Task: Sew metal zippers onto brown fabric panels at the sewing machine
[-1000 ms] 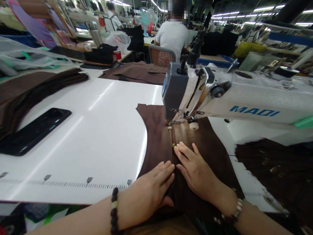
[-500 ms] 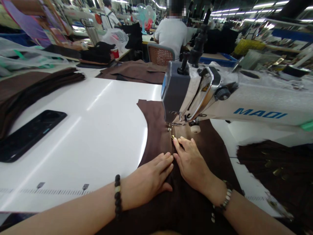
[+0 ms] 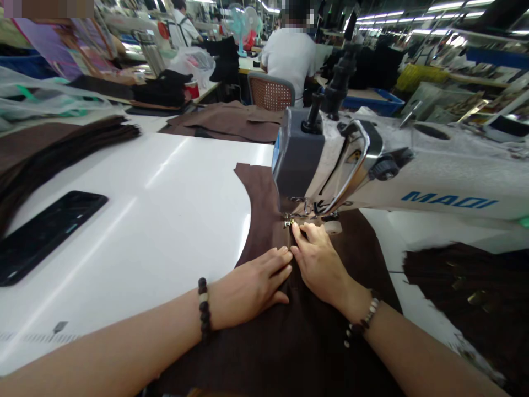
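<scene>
The left hand [image 3: 248, 281] and right hand [image 3: 318, 267] lie spread, pressing the brown leather [image 3: 264, 234] flat either side of the zipper [image 3: 291, 234] by the presser foot [image 3: 295, 219].

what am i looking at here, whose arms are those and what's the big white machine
This is a single view from a camera worn on a person's head, so those are the wearer's own arms, seen from above. The white machine marked MAQI is an industrial sewing machine, set on a white table. Beneath its sewing head lies a brown suede-like panel, with a metal zip running down its middle. The left hand rests flat on the panel. The right hand presses beside the zip, its fingertips near the zip's metal slider. A black phone lies on the table, and a co-worker sits further off with their back turned.
</scene>
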The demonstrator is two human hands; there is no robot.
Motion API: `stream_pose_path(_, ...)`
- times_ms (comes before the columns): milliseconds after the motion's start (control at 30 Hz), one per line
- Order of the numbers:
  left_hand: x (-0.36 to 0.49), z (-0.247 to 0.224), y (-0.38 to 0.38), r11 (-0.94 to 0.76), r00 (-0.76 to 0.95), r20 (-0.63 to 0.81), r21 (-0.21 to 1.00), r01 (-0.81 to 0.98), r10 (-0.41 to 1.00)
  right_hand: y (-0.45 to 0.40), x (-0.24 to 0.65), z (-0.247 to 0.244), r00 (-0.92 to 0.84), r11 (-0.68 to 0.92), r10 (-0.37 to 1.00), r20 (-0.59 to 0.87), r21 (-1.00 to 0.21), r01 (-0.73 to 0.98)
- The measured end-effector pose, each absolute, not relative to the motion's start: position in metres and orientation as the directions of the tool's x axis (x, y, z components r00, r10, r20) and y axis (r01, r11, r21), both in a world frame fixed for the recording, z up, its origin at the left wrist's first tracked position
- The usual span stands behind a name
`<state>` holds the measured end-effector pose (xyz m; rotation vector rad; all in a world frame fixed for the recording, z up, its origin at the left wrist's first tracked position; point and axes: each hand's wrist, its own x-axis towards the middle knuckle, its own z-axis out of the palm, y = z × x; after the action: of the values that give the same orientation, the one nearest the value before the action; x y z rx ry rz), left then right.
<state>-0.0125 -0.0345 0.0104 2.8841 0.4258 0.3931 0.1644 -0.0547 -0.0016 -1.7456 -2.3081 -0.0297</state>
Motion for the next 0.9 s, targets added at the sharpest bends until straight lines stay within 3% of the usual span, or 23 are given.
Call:
stream_pose_path(200, -0.013, 0.006, -0.033, -0.935, 0.921, 0.225, 0.235, 0.264, 0.317, -0.057, 0.176, -0.003, -0.322, 0.361, 0.924, 0.206, -0.188, 0.914)
stream_pose_path(367, -0.020, 0.007, -0.043, -0.911, 0.896, 0.201, 0.206, 0.358, 0.397, -0.094, 0.173, -0.005, -0.260, 0.275, 0.954, 0.147, -0.095, 0.957)
stream_pose_path(500, -0.025, 0.012, -0.057, -0.893, 0.880, 0.179, 0.194, 0.407, 0.440, -0.106, 0.177, -0.003, -0.340, 0.352, 0.934, 0.107, -0.125, 0.928)
stream_pose_path(900, -0.024, 0.006, -0.063, -0.896, 0.899, 0.148, 0.247, 0.369, 0.412, -0.100, 0.188, 0.002, -0.406, 0.412, 0.911, 0.065, -0.141, 0.900)
